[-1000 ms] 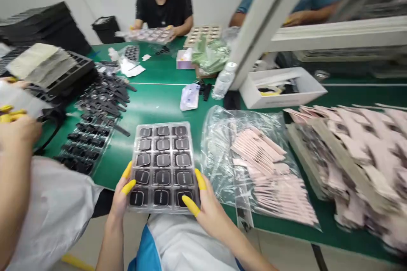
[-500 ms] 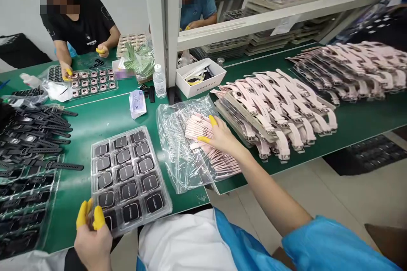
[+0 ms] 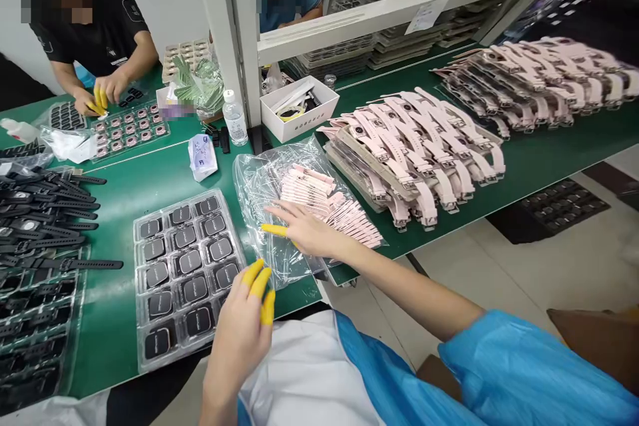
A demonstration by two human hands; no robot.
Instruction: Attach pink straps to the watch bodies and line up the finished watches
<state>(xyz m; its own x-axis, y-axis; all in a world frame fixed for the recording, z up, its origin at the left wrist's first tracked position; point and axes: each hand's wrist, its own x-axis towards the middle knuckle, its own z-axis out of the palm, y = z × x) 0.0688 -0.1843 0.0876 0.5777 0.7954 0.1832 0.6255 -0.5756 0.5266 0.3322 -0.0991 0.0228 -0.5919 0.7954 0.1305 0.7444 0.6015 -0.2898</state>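
My left hand (image 3: 247, 319), with yellow finger covers, hovers over the lower right corner of a clear tray (image 3: 224, 198) of black square watch faces. Its fingers are apart and hold nothing. My right hand (image 3: 304, 229) reaches over a clear plastic bag (image 3: 257, 180), fingers spread, nothing held. Just beyond that hand, pink straps (image 3: 304, 190) are bunched on the bag. More pink straps (image 3: 352, 223) lie beside its wrist.
Stacked trays with pink-strapped watches (image 3: 414, 140) stand at the right. Black-strapped watches (image 3: 44, 219) lie at the left. A white box (image 3: 299, 123) and a bottle (image 3: 235, 120) stand behind the bag. Across the table a person (image 3: 100, 33) handles small parts.
My left hand has let go of the tray and moved right. My right hand has drawn back left from the pink straps. The person opposite has brought both hands together.
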